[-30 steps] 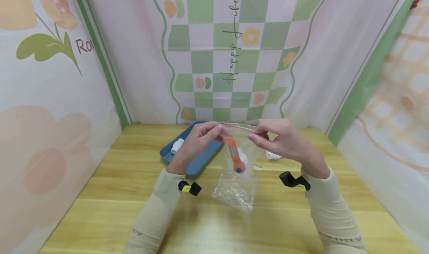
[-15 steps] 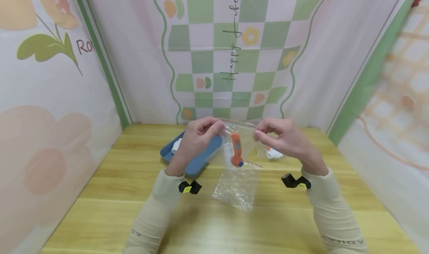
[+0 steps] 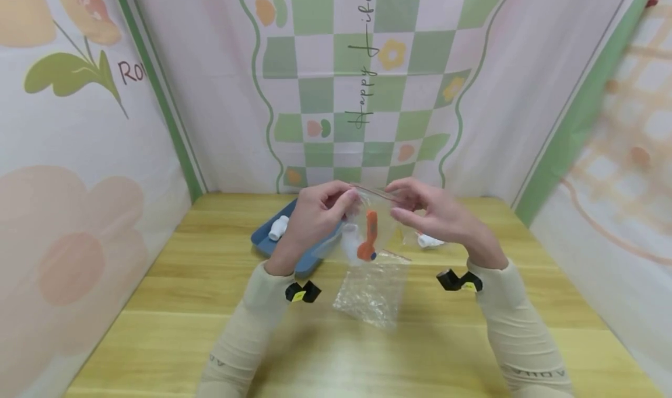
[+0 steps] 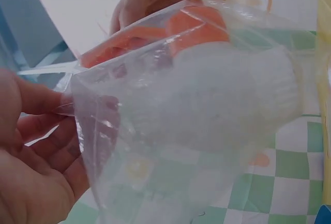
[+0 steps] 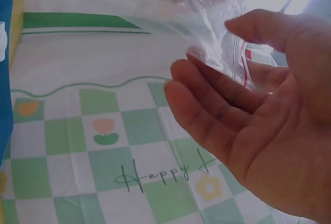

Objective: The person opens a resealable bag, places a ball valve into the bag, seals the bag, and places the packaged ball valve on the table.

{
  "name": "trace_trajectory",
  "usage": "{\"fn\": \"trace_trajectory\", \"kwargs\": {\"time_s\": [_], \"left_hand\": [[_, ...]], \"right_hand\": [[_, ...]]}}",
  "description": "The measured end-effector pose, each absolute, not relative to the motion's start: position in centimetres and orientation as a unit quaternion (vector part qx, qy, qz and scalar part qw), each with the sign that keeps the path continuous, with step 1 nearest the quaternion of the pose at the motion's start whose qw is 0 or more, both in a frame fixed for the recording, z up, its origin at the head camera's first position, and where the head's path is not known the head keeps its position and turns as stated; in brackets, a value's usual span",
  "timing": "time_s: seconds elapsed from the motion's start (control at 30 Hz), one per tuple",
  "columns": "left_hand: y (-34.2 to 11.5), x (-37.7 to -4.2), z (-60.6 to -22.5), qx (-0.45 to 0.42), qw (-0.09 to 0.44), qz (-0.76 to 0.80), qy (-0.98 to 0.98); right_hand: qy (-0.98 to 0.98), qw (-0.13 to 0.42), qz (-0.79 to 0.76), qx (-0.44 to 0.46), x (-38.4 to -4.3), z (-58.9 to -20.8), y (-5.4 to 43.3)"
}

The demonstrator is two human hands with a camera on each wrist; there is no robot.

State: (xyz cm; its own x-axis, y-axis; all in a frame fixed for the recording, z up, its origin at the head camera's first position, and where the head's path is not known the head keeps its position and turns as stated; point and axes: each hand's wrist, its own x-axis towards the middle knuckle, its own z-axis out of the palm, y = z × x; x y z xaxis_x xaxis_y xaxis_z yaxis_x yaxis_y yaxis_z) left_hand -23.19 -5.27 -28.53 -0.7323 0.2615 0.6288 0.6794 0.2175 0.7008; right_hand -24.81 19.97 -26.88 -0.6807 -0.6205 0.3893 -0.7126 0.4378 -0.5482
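Head view: both hands raised over the bench, with a clear zip bag between. Grasped at its rim by the left hand, pinched between thumb and fingers; bordered on the opposite side by the right hand, fingers relaxed and thumb spread apart, exact contact hard to tell. Seen through the film, between the hands and just below the fingertips: an orange piece, roughly upright, with a blue spot at its lower end; beside it, nearer the left hand, a white piece, blurred by the plastic. Below the gap between the hands, flat on the bench: a second clear bag, crumpled, with a red line along its mouth. Beyond the left hand and partly hidden by it: a blue tray, with a white object inside. Beyond the right hand, partly covered by it: a white-and-orange object on the bench. Behind both hands: a checked cloth. Left wrist view: white piece with a ribbed end facing away from the left hand. Right wrist view: red-lined zip close to the right hand's fingers, thumb tip apart from the fingertips
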Motion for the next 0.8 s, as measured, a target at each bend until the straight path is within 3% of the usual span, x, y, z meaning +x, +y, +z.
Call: {"fn": "trace_trajectory", "kwargs": {"time_s": [0.23, 0.8], "left_hand": [[-5.1, -23.0, -28.3, -0.319, 0.166, -0.512, -0.78], [-5.8, -23.1, -28.6, -0.34, 0.129, -0.518, -0.775]], "right_hand": [[-0.859, 0.033, 0.335, 0.387, -24.9, -26.4, 18.4], [-0.816, 0.059, 0.34, 0.463, -25.3, -26.0, 17.1]]}}
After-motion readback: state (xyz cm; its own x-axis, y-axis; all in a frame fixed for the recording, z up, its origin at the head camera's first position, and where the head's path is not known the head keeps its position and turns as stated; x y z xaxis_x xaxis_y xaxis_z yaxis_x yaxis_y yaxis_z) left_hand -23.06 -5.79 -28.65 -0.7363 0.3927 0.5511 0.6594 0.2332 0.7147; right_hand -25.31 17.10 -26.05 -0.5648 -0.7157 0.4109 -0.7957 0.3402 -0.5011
